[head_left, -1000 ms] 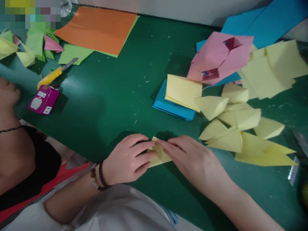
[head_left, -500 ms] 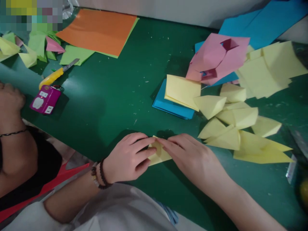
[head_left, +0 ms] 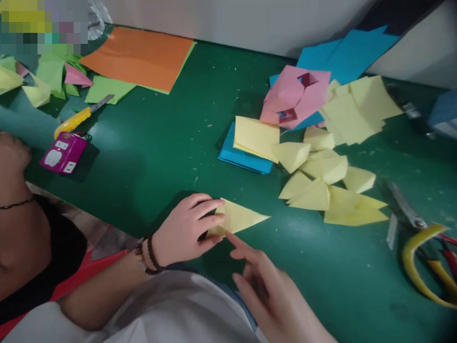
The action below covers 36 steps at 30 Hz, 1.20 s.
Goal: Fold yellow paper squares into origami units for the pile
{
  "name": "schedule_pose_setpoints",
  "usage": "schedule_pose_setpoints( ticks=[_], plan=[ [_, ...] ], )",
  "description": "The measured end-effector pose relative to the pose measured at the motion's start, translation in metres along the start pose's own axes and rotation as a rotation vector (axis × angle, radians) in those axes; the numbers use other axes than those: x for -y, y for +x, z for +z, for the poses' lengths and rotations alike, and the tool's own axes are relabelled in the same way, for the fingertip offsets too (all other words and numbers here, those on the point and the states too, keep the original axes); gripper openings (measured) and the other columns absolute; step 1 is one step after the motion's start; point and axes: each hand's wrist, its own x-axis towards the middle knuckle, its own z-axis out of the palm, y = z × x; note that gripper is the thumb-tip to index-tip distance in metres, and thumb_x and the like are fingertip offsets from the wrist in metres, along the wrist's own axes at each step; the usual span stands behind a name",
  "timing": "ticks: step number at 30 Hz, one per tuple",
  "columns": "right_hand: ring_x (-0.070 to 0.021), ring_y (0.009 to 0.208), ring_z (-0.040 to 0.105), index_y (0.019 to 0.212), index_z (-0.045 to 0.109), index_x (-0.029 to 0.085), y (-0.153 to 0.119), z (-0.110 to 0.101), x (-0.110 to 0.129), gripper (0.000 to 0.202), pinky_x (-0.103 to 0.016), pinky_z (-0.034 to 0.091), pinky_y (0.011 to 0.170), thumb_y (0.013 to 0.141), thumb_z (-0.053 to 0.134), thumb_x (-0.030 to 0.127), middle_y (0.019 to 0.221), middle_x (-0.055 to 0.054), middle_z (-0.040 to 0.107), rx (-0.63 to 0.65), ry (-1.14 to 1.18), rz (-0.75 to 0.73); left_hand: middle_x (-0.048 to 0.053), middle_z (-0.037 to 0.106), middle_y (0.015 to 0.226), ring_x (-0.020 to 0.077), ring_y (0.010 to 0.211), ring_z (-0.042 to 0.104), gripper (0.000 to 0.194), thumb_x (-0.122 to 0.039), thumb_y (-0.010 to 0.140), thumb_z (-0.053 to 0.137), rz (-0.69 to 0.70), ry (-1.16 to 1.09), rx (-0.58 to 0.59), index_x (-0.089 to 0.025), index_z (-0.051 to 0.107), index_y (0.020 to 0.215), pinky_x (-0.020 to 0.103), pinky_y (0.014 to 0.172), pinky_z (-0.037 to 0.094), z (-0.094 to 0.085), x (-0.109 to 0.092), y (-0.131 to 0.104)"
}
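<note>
A pale yellow folded paper point(head_left: 244, 216) lies on the green table in front of me, its sharp point toward the right. My left hand point(head_left: 187, 231) holds its left end down, fingertips on top and the thumb at the near edge. With the index finger stretched out, my right hand point(head_left: 262, 276) touches or nearly touches the paper's near edge; its thumb is apart and nothing is gripped. To the right lie several folded yellow paper pieces point(head_left: 324, 169). Beyond them, a folded yellow sheet point(head_left: 256, 136) rests on a blue folded stack point(head_left: 232, 155).
A pink paper shape point(head_left: 294, 95), yellow sheets point(head_left: 352, 116) and blue paper point(head_left: 350, 55) lie at the back right. Scissors point(head_left: 409, 243) are at the right. A yellow cutter point(head_left: 76, 119), purple box point(head_left: 64, 153) and orange sheet point(head_left: 141, 57) lie left, near another person's arm point(head_left: 21, 224).
My right hand has come off the paper's far edge and moved toward me, uncovering the pointed end. My left hand stays on the paper. The view has shifted, bringing the scissors into sight.
</note>
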Motion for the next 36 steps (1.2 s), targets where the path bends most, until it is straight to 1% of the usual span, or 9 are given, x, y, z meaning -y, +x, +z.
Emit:
schedule_pose_setpoints(
  ticks=[4, 8, 9, 11, 14, 22, 28, 32, 36],
  plan=[
    [-0.0076, 0.042, 0.049, 0.133, 0.035, 0.023, -0.005, 0.019, -0.002, 0.037, -0.019, 0.041, 0.040, 0.096, 0.038, 0.022, 0.081, -0.001, 0.071, 0.001, 0.057, 0.059, 0.008, 0.059, 0.129, 0.0242, 0.115, 0.050, 0.026, -0.022, 0.085, 0.061, 0.008, 0.004, 0.002, -0.016, 0.064, 0.110, 0.041, 0.100, 0.046, 0.001, 0.000, 0.000],
    [-0.0097, 0.044, 0.049, 0.121, 0.042, 0.023, -0.006, 0.020, -0.003, 0.025, -0.019, 0.043, 0.043, 0.098, 0.039, 0.029, 0.061, 0.004, 0.063, -0.030, 0.125, 0.161, 0.008, 0.059, 0.129, 0.0241, 0.115, 0.050, 0.025, -0.024, 0.087, 0.060, -0.003, 0.007, 0.005, -0.017, 0.064, 0.110, 0.041, 0.100, 0.047, 0.001, 0.000, 0.000],
    [-0.0095, 0.043, 0.048, 0.118, 0.043, 0.023, -0.007, 0.020, -0.002, 0.023, -0.019, 0.043, 0.042, 0.097, 0.040, 0.031, 0.064, 0.003, 0.065, -0.046, 0.151, 0.186, 0.008, 0.059, 0.129, 0.0241, 0.114, 0.050, 0.024, -0.026, 0.087, 0.060, -0.004, 0.007, 0.003, -0.017, 0.064, 0.110, 0.041, 0.099, 0.047, 0.001, 0.000, 0.000],
    [-0.0077, 0.043, 0.045, 0.113, 0.044, 0.023, -0.008, 0.019, -0.003, 0.020, -0.020, 0.043, 0.041, 0.097, 0.042, 0.035, 0.089, -0.006, 0.073, -0.108, 0.217, 0.251, 0.009, 0.060, 0.128, 0.0245, 0.115, 0.051, 0.025, -0.028, 0.088, 0.060, -0.001, 0.007, -0.004, -0.017, 0.064, 0.109, 0.042, 0.099, 0.048, 0.001, 0.000, 0.000],
    [-0.0050, 0.044, 0.044, 0.108, 0.045, 0.024, -0.008, 0.017, -0.005, 0.020, -0.020, 0.043, 0.039, 0.097, 0.044, 0.040, 0.131, -0.019, 0.060, -0.235, 0.339, 0.342, 0.010, 0.060, 0.128, 0.0250, 0.115, 0.051, 0.027, -0.029, 0.087, 0.061, 0.000, 0.004, -0.007, -0.016, 0.064, 0.111, 0.043, 0.099, 0.048, 0.001, 0.000, -0.001],
    [-0.0044, 0.039, 0.048, 0.102, 0.045, 0.024, -0.002, -0.005, -0.021, 0.021, -0.023, 0.046, 0.039, 0.094, 0.048, 0.043, 0.132, -0.017, 0.061, -0.384, 0.415, 0.395, 0.009, 0.059, 0.129, 0.0257, 0.116, 0.049, 0.025, -0.026, 0.087, 0.062, -0.004, 0.005, 0.010, -0.017, 0.064, 0.110, 0.044, 0.099, 0.048, 0.000, 0.000, -0.001],
    [-0.0042, 0.038, 0.046, 0.100, 0.047, 0.023, -0.002, -0.017, -0.033, 0.018, -0.024, 0.044, 0.038, 0.093, 0.051, 0.039, 0.131, -0.015, 0.061, -0.565, 0.208, 0.380, 0.008, 0.059, 0.129, 0.0259, 0.115, 0.049, 0.024, -0.024, 0.088, 0.059, -0.006, -0.014, 0.008, -0.017, 0.064, 0.109, 0.044, 0.100, 0.047, 0.000, -0.001, 0.000],
    [-0.0098, 0.057, 0.058, 0.098, 0.058, 0.022, 0.005, -0.012, -0.038, 0.010, -0.025, 0.049, 0.050, 0.091, 0.057, 0.029, 0.110, -0.009, 0.068, -0.620, -0.308, 0.103, 0.009, 0.058, 0.129, 0.0254, 0.115, 0.048, 0.031, -0.010, 0.084, 0.051, 0.015, -0.035, 0.013, -0.016, 0.064, 0.112, 0.044, 0.100, 0.047, -0.002, 0.001, -0.001],
    [-0.0184, 0.077, 0.061, 0.090, 0.061, 0.020, 0.024, 0.003, -0.028, 0.007, -0.031, 0.051, 0.067, 0.092, 0.054, 0.021, 0.085, -0.007, 0.064, -0.520, -0.608, -0.096, 0.008, 0.057, 0.132, 0.0250, 0.116, 0.046, 0.041, -0.002, 0.081, 0.046, 0.024, -0.029, 0.085, -0.016, 0.064, 0.116, 0.044, 0.101, 0.047, -0.006, 0.004, 0.000]
  ],
)
